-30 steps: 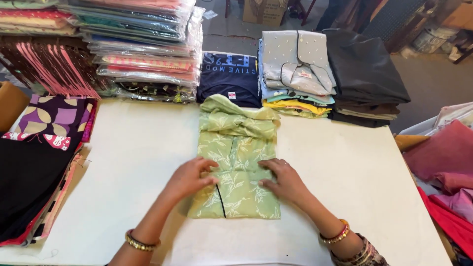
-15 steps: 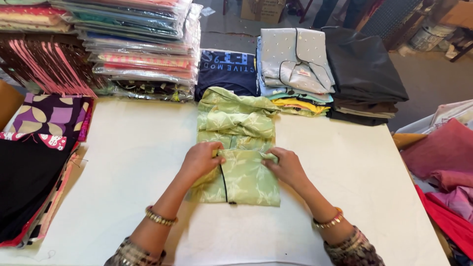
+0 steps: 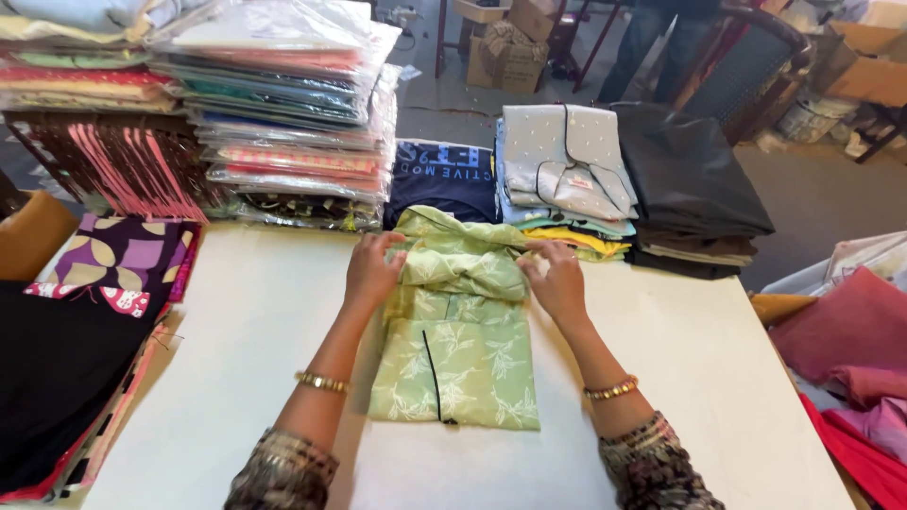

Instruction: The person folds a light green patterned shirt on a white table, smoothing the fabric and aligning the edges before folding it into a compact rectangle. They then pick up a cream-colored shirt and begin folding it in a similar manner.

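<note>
A light green patterned garment (image 3: 458, 354) with a thin dark trim line lies folded on the white table (image 3: 699, 378). My left hand (image 3: 370, 272) grips its upper left edge, near the bunched collar part. At the upper right edge my right hand (image 3: 557, 280) pinches the same fabric. Both wrists wear gold bangles, and both sleeves are patterned.
Stacks of bagged clothes (image 3: 283, 113) stand at the back left. A dark printed shirt (image 3: 444, 175), a grey folded pile (image 3: 562, 165) and black folded cloth (image 3: 685, 179) line the far edge. Purple floral fabric (image 3: 118, 255) lies left, pink and red cloth (image 3: 850, 349) right. A person's legs (image 3: 652, 38) stand behind.
Both hands have moved away from me, from the garment's middle up to its upper edges, and now hold the fabric near the collar.
</note>
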